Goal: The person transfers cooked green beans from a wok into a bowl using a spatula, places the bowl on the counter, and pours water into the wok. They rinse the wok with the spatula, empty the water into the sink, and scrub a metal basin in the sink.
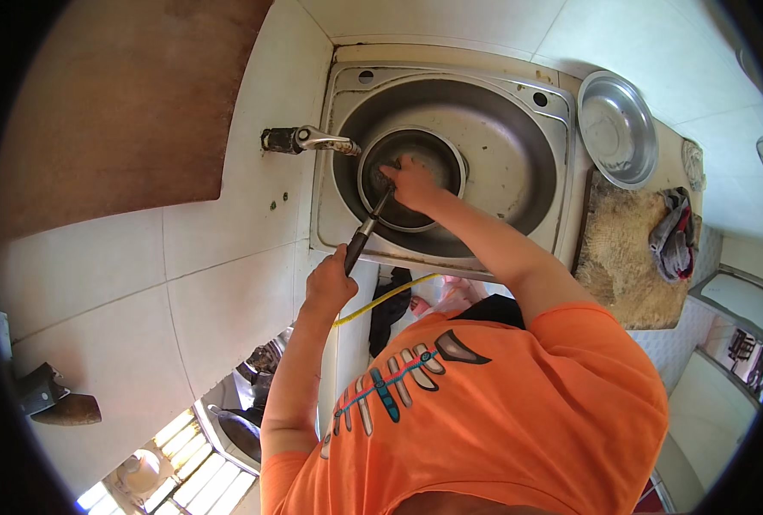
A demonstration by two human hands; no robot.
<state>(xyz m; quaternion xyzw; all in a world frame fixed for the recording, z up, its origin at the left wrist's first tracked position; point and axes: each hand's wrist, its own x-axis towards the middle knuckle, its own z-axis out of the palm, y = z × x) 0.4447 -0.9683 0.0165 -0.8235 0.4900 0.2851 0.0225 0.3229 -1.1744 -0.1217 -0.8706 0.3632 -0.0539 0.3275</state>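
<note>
My left hand (331, 278) is closed around the dark handle (357, 248) of a metal utensil, whose shaft slants down into a round metal bowl or pot (445, 215). That vessel stands in the left part of a stainless steel sink (510, 161), beneath the faucet (326, 140). My right hand (413, 183) reaches inside the vessel beside the utensil's lower end, fingers bent and partly spread. The utensil's head is hidden in the vessel, and whether my right fingers touch it I cannot tell.
Right of the sink, a metal basin (616, 129) leans near the wall. A worn wooden board (619, 257) bears a grey and red cloth (674, 238). A large brown panel (117, 103) covers the upper left. A yellow hose (388, 297) runs below the sink's front edge.
</note>
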